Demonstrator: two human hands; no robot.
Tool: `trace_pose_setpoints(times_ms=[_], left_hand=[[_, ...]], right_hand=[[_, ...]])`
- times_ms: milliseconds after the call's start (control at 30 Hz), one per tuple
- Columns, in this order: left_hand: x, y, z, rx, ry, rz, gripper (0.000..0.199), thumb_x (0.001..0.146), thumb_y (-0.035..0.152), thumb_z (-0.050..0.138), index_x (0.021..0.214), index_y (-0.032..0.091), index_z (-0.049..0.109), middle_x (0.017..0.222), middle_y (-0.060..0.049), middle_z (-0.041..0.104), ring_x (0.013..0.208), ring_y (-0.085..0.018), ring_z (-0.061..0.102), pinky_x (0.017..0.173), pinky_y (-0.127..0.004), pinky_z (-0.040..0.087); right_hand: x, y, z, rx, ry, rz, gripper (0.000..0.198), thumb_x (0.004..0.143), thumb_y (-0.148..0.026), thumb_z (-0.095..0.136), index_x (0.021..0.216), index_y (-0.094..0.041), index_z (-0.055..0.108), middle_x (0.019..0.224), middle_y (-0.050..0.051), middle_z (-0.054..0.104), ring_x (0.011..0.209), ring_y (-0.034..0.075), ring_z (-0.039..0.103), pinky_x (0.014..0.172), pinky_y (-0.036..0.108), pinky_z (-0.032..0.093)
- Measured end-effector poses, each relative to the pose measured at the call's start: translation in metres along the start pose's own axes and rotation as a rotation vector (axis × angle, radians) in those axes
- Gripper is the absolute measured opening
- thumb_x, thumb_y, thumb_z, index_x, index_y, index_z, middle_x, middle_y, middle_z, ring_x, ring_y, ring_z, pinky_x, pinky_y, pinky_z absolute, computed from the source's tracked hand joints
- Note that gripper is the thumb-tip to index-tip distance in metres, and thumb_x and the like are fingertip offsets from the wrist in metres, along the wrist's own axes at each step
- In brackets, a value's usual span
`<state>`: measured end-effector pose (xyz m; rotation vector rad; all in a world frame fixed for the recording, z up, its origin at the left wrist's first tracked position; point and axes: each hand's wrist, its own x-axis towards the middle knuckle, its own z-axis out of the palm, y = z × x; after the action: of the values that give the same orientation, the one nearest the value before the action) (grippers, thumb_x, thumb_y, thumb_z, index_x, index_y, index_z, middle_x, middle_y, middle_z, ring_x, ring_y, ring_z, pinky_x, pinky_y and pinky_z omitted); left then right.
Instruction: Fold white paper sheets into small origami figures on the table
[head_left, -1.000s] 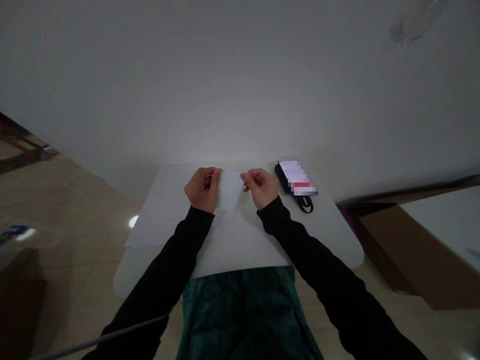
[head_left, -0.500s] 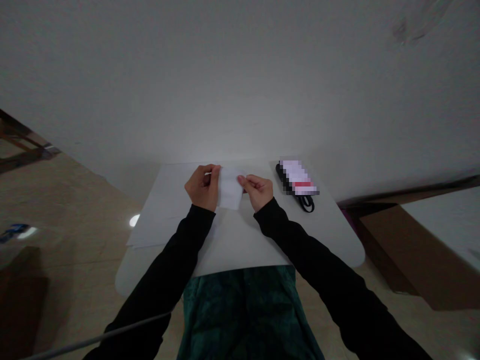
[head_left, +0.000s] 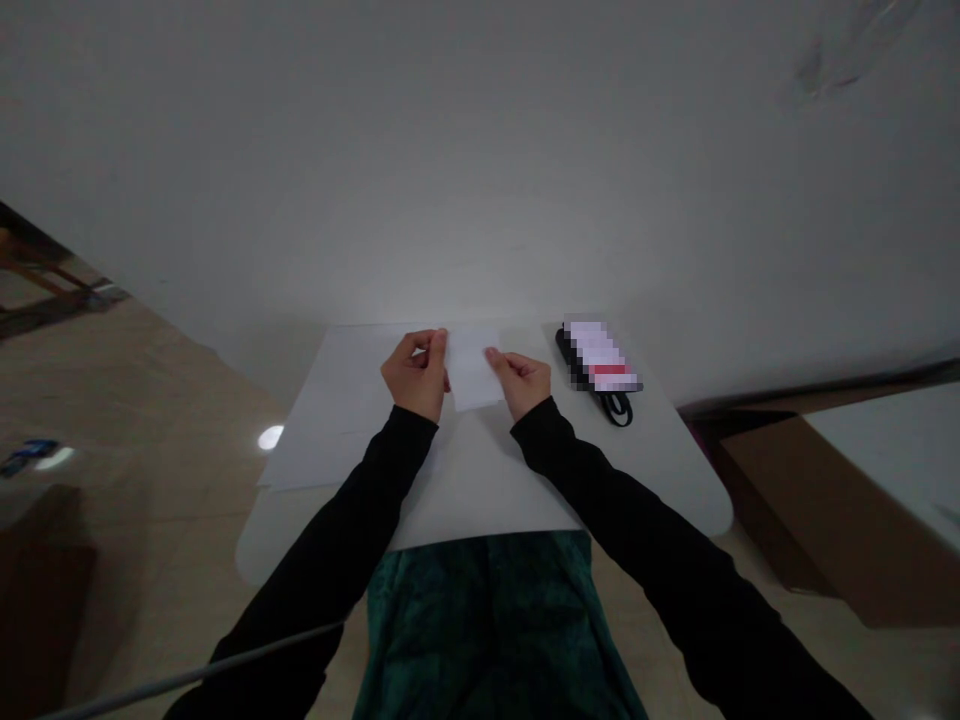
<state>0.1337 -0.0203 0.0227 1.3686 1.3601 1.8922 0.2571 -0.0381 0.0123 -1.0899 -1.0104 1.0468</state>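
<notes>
Your left hand [head_left: 415,378] and right hand [head_left: 523,380] pinch a small, partly folded white paper [head_left: 472,375] above the tabletop [head_left: 480,490], more folds seemingly left.

— How many hands are in view?
— Two: a left hand [head_left: 416,380] and a right hand [head_left: 523,380], both in black sleeves.
— And paper?
— One small folded piece of paper [head_left: 472,378] between the hands, plus large white sheets [head_left: 337,420] beneath; I cannot tell exactly how many.
— Anything else?
— One phone [head_left: 596,362], one white table [head_left: 675,480], one cardboard box [head_left: 825,520].
</notes>
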Motion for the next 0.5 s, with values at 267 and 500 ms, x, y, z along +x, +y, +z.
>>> trace_pose_setpoints(times_ms=[267,500], left_hand=[[0.023,-0.007,-0.014,0.132,-0.306,0.132,0.024,0.080,0.042,0.062,0.083,0.018,0.066,0.073,-0.003,0.068,0.065,-0.012,0.063,0.056,-0.021,0.050],[0.020,0.001,-0.023,0.338,-0.833,0.276,0.028,0.081,0.044,0.059,0.073,0.021,0.072,0.060,0.000,0.066,0.046,-0.010,0.048,0.045,-0.022,0.036]], right_hand=[[0.008,-0.005,-0.016,-0.210,-0.165,-0.031,0.039,0.072,-0.056,0.064,0.060,-0.019,0.061,0.039,-0.007,0.043,0.028,0.007,0.035,0.025,0.021,0.023],[0.014,0.002,-0.023,-0.289,-0.616,-0.109,0.032,0.071,-0.047,0.067,0.062,-0.016,0.068,0.048,-0.005,0.056,0.043,0.007,0.047,0.041,0.020,0.035]])
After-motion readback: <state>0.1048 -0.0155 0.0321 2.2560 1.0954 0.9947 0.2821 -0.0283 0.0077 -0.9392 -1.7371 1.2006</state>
